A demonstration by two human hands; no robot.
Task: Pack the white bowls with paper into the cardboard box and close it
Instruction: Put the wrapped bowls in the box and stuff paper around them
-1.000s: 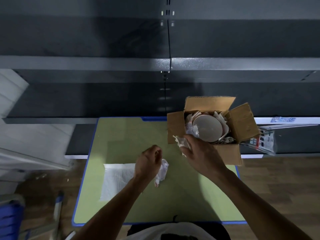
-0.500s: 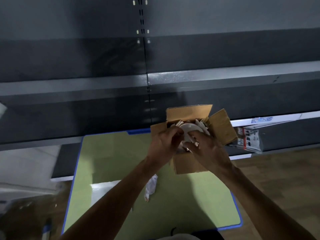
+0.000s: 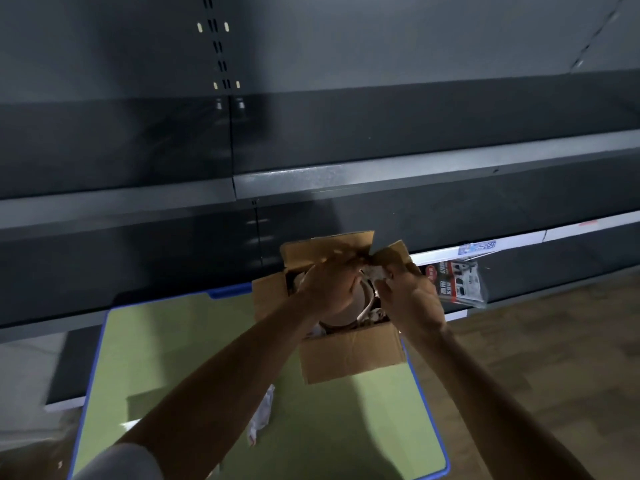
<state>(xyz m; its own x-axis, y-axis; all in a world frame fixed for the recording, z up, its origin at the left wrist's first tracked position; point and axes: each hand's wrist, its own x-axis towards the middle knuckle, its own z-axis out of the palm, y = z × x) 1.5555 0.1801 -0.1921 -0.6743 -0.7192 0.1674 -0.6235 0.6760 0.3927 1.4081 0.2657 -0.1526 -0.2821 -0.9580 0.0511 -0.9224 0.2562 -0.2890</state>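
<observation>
The cardboard box (image 3: 349,355) stands at the far right of the green table (image 3: 166,358) with its flaps up. Inside it lies a white bowl (image 3: 351,306) with crumpled paper (image 3: 375,271) packed around it. My left hand (image 3: 329,285) reaches over the bowl toward the box's far right corner; its fingertips are blurred, so their grip is unclear. My right hand (image 3: 412,296) is at the box's right side and pinches the crumpled paper at that corner. A second paper wad (image 3: 261,417) lies loose on the table beside my left forearm.
Dark metal shelving (image 3: 346,181) runs close behind the table. A packaged item (image 3: 457,282) sticks out from the lowest shelf just right of the box. Wood floor (image 3: 540,341) lies to the right. The table has a blue rim (image 3: 429,410).
My left hand let go of the wad on the table and moved into the box. Both hands have shifted toward the box's far right corner. The camera has leaned forward.
</observation>
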